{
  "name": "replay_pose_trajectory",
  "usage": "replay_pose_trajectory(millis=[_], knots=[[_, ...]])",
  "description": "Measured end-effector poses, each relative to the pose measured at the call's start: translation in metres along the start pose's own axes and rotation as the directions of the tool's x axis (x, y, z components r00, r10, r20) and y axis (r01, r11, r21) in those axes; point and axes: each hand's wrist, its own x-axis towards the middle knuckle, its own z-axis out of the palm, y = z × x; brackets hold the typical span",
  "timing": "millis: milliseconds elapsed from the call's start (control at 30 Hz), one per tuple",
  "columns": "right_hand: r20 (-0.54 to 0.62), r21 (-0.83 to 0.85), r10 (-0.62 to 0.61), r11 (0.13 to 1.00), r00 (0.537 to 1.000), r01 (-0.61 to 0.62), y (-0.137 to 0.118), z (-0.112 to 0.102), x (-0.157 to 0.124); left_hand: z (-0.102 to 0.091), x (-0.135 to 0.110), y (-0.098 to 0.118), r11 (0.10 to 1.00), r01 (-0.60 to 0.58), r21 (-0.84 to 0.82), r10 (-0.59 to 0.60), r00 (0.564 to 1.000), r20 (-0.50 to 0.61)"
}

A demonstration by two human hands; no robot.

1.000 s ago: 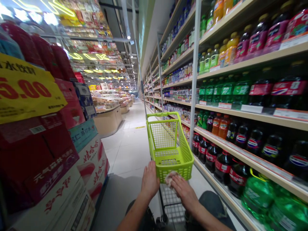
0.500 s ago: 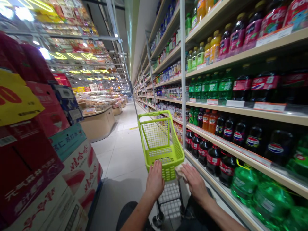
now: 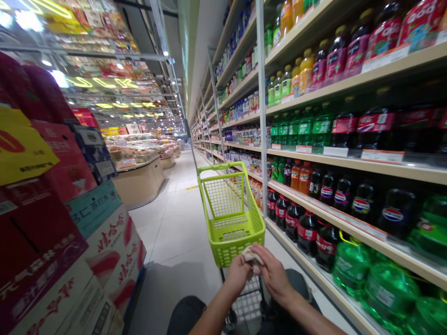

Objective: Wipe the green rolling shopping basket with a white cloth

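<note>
A crumpled whitish cloth (image 3: 250, 255) is bunched between my two hands, just in front of the near edge of a lime-green shopping cart basket (image 3: 237, 237). My left hand (image 3: 239, 274) closes on the cloth from the left. From the right, my right hand (image 3: 272, 272) grips it too, with the fingers curled over its top. The basket sits on a wheeled frame with a lower wire rack (image 3: 248, 302), partly hidden by my forearms and knees. No goods show inside the basket.
Shelves (image 3: 324, 216) of soda bottles run along the right, with big green bottles (image 3: 387, 286) at floor level. Stacked drink cartons (image 3: 108, 256) stand close on the left. A rounded display counter (image 3: 139, 181) lies further along the tiled aisle (image 3: 174, 209).
My left hand has left the basket's near rim and moved right to meet my right hand. The cloth, earlier at the rim in my right hand, is now held by both.
</note>
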Motion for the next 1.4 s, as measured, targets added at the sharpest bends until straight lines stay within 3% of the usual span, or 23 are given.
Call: replay_pose_trajectory(millis=[67, 167, 233, 333, 433, 567, 667, 733, 767, 833, 933, 1033, 1167, 1300, 1400], knots=[[-0.031, -0.044, 0.017, 0.999, 0.999, -0.019, 0.000, 0.005, 0.001, 0.007, -0.002, 0.001, 0.957, 0.074, -0.279, -0.063, 0.997, 0.048], [-0.028, -0.162, -0.042, 0.986, 0.999, 0.037, 0.002, 0.013, -0.007, 0.011, -0.006, 0.005, 0.756, 0.202, -0.622, -0.164, 0.979, 0.118], [0.064, -0.235, -0.130, 0.962, 0.989, 0.142, 0.001, 0.015, -0.015, 0.009, -0.008, 0.009, 0.634, 0.273, -0.724, -0.221, 0.961, 0.169], [0.231, -0.288, -0.219, 0.915, 0.948, 0.282, 0.000, 0.015, -0.025, 0.003, -0.009, 0.011, 0.613, 0.342, -0.712, -0.270, 0.938, 0.218], [0.263, -0.324, -0.285, 0.874, 0.922, 0.363, 0.009, 0.011, -0.025, -0.002, -0.009, 0.010, 0.692, 0.389, -0.608, -0.323, 0.920, 0.221], [0.154, -0.380, -0.357, 0.839, 0.921, 0.389, 0.034, 0.000, -0.004, -0.008, -0.008, 0.015, 0.823, 0.430, -0.372, -0.363, 0.901, 0.239], [0.004, -0.503, -0.283, 0.828, 0.959, 0.247, 0.054, -0.004, 0.009, -0.014, -0.002, 0.023, 0.957, 0.235, -0.170, -0.227, 0.972, 0.062], [0.003, -0.552, -0.295, 0.796, 0.956, 0.247, 0.066, -0.001, 0.006, -0.024, 0.004, 0.026, 0.992, -0.006, 0.122, 0.018, 0.995, -0.094], [0.040, -0.558, -0.319, 0.779, 0.947, 0.286, 0.070, 0.002, 0.001, -0.032, 0.007, 0.027, 0.944, -0.102, 0.312, 0.147, 0.981, -0.124], [0.135, -0.544, -0.372, 0.747, 0.918, 0.383, 0.074, 0.011, -0.013, -0.050, 0.011, 0.025, 0.741, -0.161, 0.652, 0.303, 0.947, -0.111], [0.212, -0.510, -0.406, 0.730, 0.889, 0.455, 0.065, 0.020, -0.023, -0.076, 0.012, 0.017, 0.423, -0.058, 0.904, 0.241, 0.969, -0.051], [0.151, -0.481, -0.411, 0.764, 0.899, 0.430, 0.043, 0.023, -0.009, -0.091, 0.010, 0.007, 0.253, -0.047, 0.966, 0.162, 0.987, 0.005], [0.070, -0.465, -0.408, 0.794, 0.910, 0.392, 0.030, 0.030, 0.007, -0.094, 0.006, -0.004, 0.202, -0.018, 0.979, 0.218, 0.976, -0.027], [0.144, -0.448, -0.474, 0.751, 0.868, 0.485, 0.035, 0.046, -0.007, -0.097, 0.002, -0.007, 0.201, -0.024, 0.979, 0.204, 0.979, -0.018], [0.143, -0.422, -0.495, 0.753, 0.857, 0.506, 0.019, 0.059, -0.006, -0.099, 0.002, -0.004, 0.245, -0.028, 0.969, 0.169, 0.986, -0.014]])
